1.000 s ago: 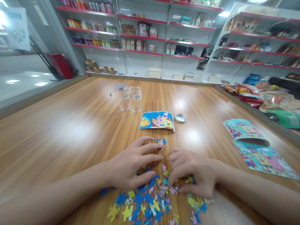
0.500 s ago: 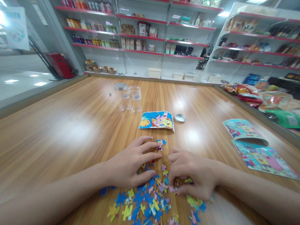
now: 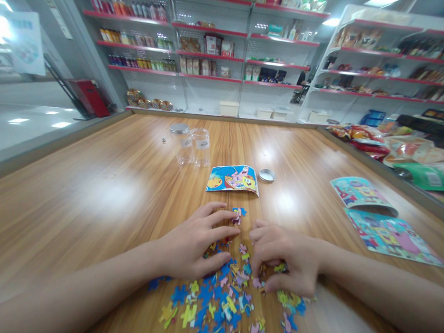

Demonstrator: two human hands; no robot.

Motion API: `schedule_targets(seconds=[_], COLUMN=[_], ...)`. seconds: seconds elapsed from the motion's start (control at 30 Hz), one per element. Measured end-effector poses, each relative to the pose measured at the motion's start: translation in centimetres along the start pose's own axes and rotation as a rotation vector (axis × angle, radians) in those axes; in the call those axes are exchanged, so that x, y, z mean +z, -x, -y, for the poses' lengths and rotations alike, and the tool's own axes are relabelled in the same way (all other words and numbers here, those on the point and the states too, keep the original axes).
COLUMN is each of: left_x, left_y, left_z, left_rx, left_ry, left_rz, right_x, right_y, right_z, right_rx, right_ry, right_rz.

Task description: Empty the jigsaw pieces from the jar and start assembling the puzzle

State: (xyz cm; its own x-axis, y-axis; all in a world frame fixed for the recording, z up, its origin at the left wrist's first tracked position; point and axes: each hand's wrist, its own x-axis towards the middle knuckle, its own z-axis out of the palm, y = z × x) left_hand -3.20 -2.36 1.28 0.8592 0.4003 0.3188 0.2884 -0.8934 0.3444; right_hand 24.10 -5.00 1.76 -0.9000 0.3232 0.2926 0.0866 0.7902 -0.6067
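Note:
My left hand (image 3: 201, 241) lies over loose jigsaw pieces with its fingers spread. Its fingertips reach a small joined cluster of puzzle pieces (image 3: 239, 215). Opposite it, my right hand (image 3: 281, 257) is curled, with index finger and thumb close around a pink puzzle piece (image 3: 257, 283) at tabletop level. More jigsaw pieces (image 3: 213, 304), blue, yellow and pink, are scattered below and between both hands; some are covered by them. Beyond the hands, a cartoon picture card (image 3: 232, 179) rests on the table, its near edge slightly curled.
Two clear jars stand farther back: a lidded jar (image 3: 181, 143) and an open jar (image 3: 200, 148). A metal lid (image 3: 267, 175) lies right of the card. Two more picture cards (image 3: 394, 237) are at the right. Bagged goods (image 3: 408, 148) sit past the table's right edge (image 3: 384, 184).
My right hand's index fingertip and the pink piece have shifted very slightly toward me. My left hand stays in place.

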Motion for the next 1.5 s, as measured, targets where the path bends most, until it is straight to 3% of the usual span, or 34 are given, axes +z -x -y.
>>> schedule_targets(seconds=[0.17,0.3,0.4,0.6,0.7,0.93,1.5], left_x=[-0.1,-0.1,0.0,0.0,0.0,0.2,0.1], left_y=[0.0,-0.1,-0.1,-0.1,-0.1,-0.1,0.0], left_z=[0.0,0.0,0.1,0.1,0.1,0.1,0.1], left_rx=[-0.003,-0.001,-0.003,-0.01,-0.015,-0.012,-0.028], left_ry=[0.005,0.023,0.027,0.024,0.02,0.011,0.011], left_rz=[0.007,-0.014,-0.013,-0.015,-0.004,0.005,0.017], right_x=[-0.4,-0.6,-0.6,-0.2,0.5,1.5,1.9], right_y=[0.3,0.6,0.6,0.1,-0.3,-0.6,-0.6], right_z=[-0.8,-2.0,-2.3,-1.1,-0.1,1.0,1.0], right_rx=[0.167,0.41,0.407,0.102,0.019,0.057,0.001], right_ry=[0.101,0.145,0.17,0.267,0.257,0.314,0.346], right_rz=[-0.398,-0.491,-0.449,-0.322,-0.267,-0.108,-0.06])
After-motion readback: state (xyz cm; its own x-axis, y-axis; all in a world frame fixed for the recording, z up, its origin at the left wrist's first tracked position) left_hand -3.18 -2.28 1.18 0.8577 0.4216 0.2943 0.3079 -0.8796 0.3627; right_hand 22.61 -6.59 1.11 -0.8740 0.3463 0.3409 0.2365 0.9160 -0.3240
